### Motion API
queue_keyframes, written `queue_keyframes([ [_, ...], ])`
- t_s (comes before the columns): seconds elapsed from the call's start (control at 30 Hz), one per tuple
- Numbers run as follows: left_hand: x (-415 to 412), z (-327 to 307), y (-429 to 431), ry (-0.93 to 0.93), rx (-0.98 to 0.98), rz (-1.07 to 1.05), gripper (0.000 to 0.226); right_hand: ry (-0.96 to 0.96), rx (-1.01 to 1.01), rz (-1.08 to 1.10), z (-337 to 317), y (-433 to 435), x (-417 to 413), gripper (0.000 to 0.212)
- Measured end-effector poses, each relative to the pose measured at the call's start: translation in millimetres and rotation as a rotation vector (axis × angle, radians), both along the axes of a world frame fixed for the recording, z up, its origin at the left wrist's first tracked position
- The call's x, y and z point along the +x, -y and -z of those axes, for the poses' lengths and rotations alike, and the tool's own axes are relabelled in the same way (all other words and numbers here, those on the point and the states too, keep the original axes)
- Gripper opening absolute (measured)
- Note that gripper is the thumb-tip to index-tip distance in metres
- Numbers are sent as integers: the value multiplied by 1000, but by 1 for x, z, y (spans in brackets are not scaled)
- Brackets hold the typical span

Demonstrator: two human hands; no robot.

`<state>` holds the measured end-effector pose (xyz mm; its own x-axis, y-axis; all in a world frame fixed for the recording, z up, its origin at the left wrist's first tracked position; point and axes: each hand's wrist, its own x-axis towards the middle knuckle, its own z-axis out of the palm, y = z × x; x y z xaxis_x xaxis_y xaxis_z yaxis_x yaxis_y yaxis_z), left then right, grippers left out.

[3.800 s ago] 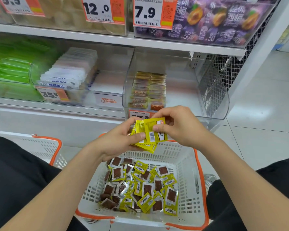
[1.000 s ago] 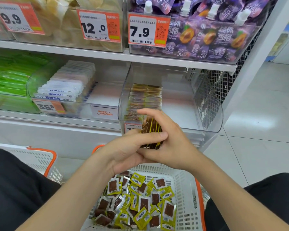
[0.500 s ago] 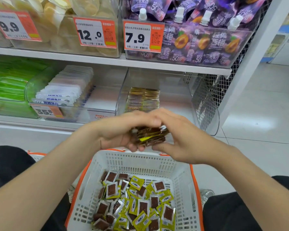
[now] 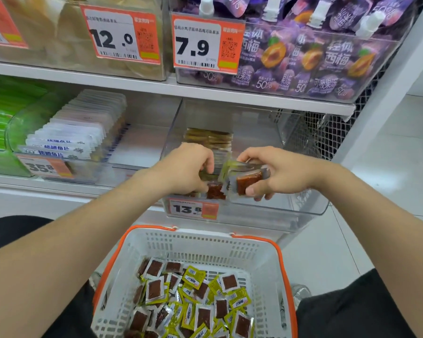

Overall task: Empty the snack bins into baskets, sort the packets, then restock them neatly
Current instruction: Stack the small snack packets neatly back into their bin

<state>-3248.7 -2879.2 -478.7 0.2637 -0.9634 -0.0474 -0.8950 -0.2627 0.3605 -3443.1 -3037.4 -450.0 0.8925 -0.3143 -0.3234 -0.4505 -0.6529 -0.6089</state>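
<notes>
My right hand (image 4: 286, 174) gripped a small stack of packets (image 4: 248, 182), fingers curled over the top and thumb underneath, with a red-brown snack showing through the clear wrapper that faced me. Just to its left, my left hand (image 4: 183, 169) had its fingers curled down onto a dark red front packet (image 4: 215, 190); I could not tell whether it pinched that packet or only touched it. Both hands were at the open front of a clear bin (image 4: 303, 206) on the shelf. Beyond my left fingers, a row of packets (image 4: 208, 139) stood on edge, running back into the bin's left side. Directly below my left hand, an orange price tag (image 4: 192, 209) reading 13.8 was fixed to the bin's front. Lower and nearer to me, beneath both forearms, stood a white basket (image 4: 200, 242) with an orange rim, holding loose packets (image 4: 195, 306), some yellow, some silver with brown windows. Far left of my hands, white packets (image 4: 83, 128) filled another bin. Above my hands, purple pouches (image 4: 327, 59) lined the upper shelf.
</notes>
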Motion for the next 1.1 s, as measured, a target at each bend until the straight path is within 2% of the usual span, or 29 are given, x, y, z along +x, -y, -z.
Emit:
queue_keyframes([
  [0.03, 0, 3, 4, 34, 30, 15, 37, -31, 65, -5, 4, 2, 4, 56],
  [0.1, 3, 8, 10, 71, 69, 33, 39, -74, 72, -40, 11, 4, 15, 56],
  [0.27, 11, 15, 17, 68, 102, 13, 20, -261, -64, -132, 38, -4, 38, 56],
  [0.37, 10, 13, 15, 53, 120, -3, 21, -282, -220, -117, 44, -17, 47, 74],
  [0.47, 5, 10, 11, 104, 102, 61, 31, -396, -277, 64, 42, -26, 53, 97],
  [0.5, 4, 9, 10, 106, 106, 88, 33, -425, -256, 134, 40, -32, 55, 91],
  [0.6, 1, 10, 6, 103, 123, 126, 30, -377, -99, 241, 45, -40, 57, 35],
  [0.63, 0, 12, 5, 106, 122, 121, 29, -349, -42, 253, 42, -40, 54, 23],
  [0.73, 1, 13, 2, 105, 112, 105, 24, -305, 314, 303, 26, -33, 41, 17],
  [0.8, 3, 14, 1, 105, 97, 96, 16, -287, 438, 355, 26, -26, 37, 25],
  [0.9, 3, 15, 1, 130, 59, 102, 19, -267, 384, 417, 40, -32, 40, 36],
  [1.03, 2, 11, 1, 87, 114, 145, 21, -222, 291, 403, 46, -43, 45, 23],
  [1.1, 5, 11, 2, 103, 142, 160, 20, -250, 359, 418, 39, -40, 45, 36],
])
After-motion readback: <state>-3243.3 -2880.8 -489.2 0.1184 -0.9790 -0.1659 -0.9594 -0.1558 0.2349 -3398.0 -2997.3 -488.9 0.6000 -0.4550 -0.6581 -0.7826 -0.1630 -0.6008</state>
